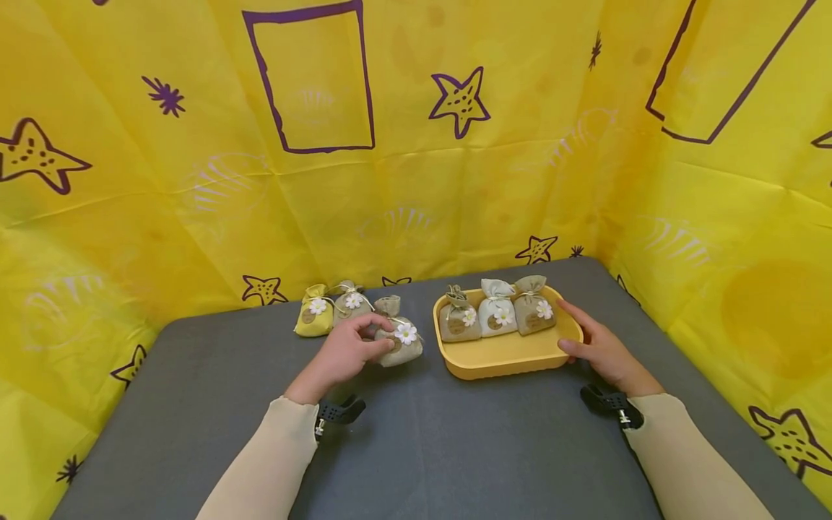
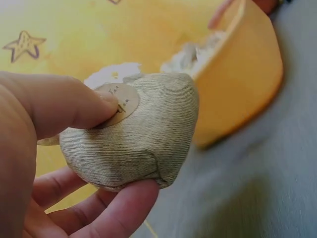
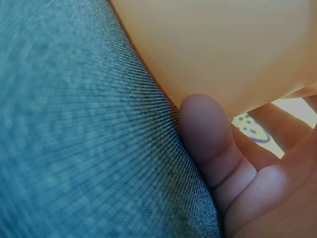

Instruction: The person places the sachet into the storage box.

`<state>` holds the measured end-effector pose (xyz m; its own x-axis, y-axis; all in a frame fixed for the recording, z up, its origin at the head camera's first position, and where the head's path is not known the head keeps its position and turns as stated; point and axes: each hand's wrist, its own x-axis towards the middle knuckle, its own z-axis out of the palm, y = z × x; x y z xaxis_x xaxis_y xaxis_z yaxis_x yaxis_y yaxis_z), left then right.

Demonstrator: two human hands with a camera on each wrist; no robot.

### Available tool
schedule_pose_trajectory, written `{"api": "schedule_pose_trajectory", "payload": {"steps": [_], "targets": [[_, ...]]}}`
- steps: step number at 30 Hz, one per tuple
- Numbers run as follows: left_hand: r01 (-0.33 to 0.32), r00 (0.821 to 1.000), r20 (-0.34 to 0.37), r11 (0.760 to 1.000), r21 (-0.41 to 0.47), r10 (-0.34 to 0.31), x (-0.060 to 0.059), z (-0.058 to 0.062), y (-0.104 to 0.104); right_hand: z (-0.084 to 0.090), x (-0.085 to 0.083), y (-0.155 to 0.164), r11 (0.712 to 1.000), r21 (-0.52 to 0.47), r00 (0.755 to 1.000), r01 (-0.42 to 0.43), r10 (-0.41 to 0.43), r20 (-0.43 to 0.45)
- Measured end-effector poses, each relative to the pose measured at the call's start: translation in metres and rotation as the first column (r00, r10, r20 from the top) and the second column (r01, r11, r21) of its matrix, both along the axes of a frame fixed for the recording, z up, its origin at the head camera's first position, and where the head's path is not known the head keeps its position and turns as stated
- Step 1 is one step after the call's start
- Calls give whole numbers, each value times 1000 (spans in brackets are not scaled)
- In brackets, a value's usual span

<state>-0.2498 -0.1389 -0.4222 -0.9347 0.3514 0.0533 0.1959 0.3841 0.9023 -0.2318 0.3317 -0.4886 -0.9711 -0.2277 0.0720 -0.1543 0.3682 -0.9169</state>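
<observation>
Left hand: I see my left hand [image 1: 343, 354] on the grey table [image 1: 416, 448], left of the tray. Its fingers are curled around a beige sachet [image 1: 401, 342] with a white daisy. In the left wrist view the thumb [image 2: 59, 106] presses on the round paper label of the sachet [image 2: 133, 134], and the other fingers [image 2: 119, 208] hold it from below.

Sachet in hand: it is just left of the yellow tray [image 1: 507, 355], near it but not touching. I cannot tell if its bottom rests on the table or is a little lifted.

Right hand: my right hand [image 1: 601, 348] is at the right end of the tray. The fingers are mostly straight along the outer wall, and the thumb [image 3: 208, 134] lies against the lower edge of the tray [image 3: 223, 44], on the cloth. The hand touches the tray; it does not close around it.

Tray content: three sachets stand in a row at the far side, a tan one [image 1: 458, 318], a white one [image 1: 497, 309] and a brown one [image 1: 533, 306].

Other sachets: behind my left hand there is a yellow sachet [image 1: 315, 312] and beside it a grey one [image 1: 351, 299], both near the yellow backdrop [image 1: 416, 144].
</observation>
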Motion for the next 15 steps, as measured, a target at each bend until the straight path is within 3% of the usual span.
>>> {"api": "schedule_pose_trajectory", "payload": {"steps": [8,15], "targets": [[41,999,-34,997,69,-38,-3,22,44,1,-1,-1,1000,-1,1000,2,-2,-13],[77,997,-36,994,76,-75,-6,24,98,2,1,-2,1000,-7,1000,-2,2,-21]]}}
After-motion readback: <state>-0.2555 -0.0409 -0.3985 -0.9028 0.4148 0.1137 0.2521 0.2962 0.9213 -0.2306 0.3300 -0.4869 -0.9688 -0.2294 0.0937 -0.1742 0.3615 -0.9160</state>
